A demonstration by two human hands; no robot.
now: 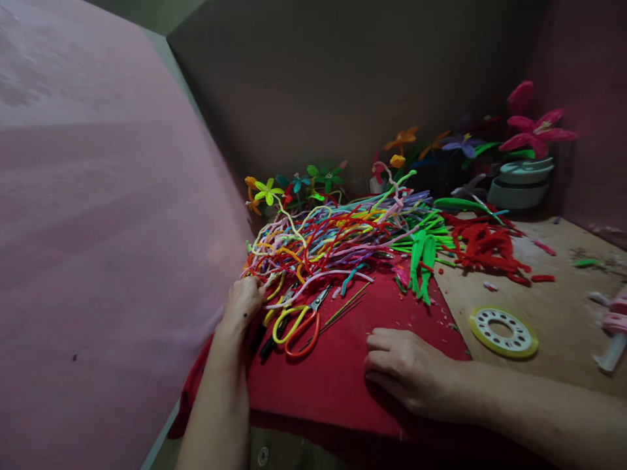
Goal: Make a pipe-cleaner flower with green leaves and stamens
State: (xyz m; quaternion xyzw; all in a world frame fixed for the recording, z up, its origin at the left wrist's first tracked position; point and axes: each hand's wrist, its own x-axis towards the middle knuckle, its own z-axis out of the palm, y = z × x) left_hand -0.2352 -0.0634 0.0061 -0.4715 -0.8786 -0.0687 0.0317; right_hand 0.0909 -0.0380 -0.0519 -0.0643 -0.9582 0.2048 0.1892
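At the left end of a tangled heap of many-coloured pipe cleaners (333,238), my left hand (243,303) is closed. Its fingers touch the near ends of the heap, and what they hold is hidden. My right hand (406,365) rests on the red cloth (337,378), its fingers curled in and nothing seen in them. Between the hands lie scissors (300,329) with one yellow and one orange-red handle loop. Thin wire stems (343,310) lie just right of the blades. A black pen-like object (268,346) is partly under the scissors.
Pipe-cleaner flowers (268,190) stand behind the heap, with a large pink flower (536,129) at right above a pale green container (519,186). Green bundled pieces (422,264), red pieces (484,248) and a tape roll (504,331) lie rightward. A pink wall (112,228) borders the left.
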